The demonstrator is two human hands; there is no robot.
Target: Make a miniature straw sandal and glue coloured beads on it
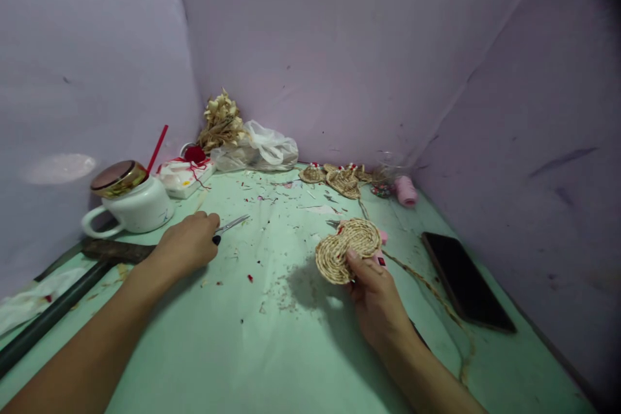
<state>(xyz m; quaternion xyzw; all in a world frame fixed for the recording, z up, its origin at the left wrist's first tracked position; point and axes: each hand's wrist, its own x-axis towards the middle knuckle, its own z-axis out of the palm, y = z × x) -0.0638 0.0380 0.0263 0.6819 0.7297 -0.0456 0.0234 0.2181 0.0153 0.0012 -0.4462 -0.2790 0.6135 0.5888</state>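
Observation:
My left hand (193, 243) is closed over the handles of a small pair of scissors (233, 225), low over the table at the left. The scissors' blades point right, and a bit of black handle shows under the fingers. In my right hand (376, 294) is a flat piece of coiled, braided straw (348, 250), made of two joined spirals and pinched between thumb and fingers. A braided straw cord (436, 294) runs right and down the table from near this hand. Behind the straw piece lies a partly hidden pink item (383, 237); its kind cannot be made out.
At the left stand a hammer (116, 251), a white mug (140, 207) with a gold-rimmed lid, and a white box (185, 178). Dried flowers (220, 119), a plastic bag (262, 147), straw pieces (343, 181) and a pink thread spool (406, 191) line the back. A phone (466, 281) lies right.

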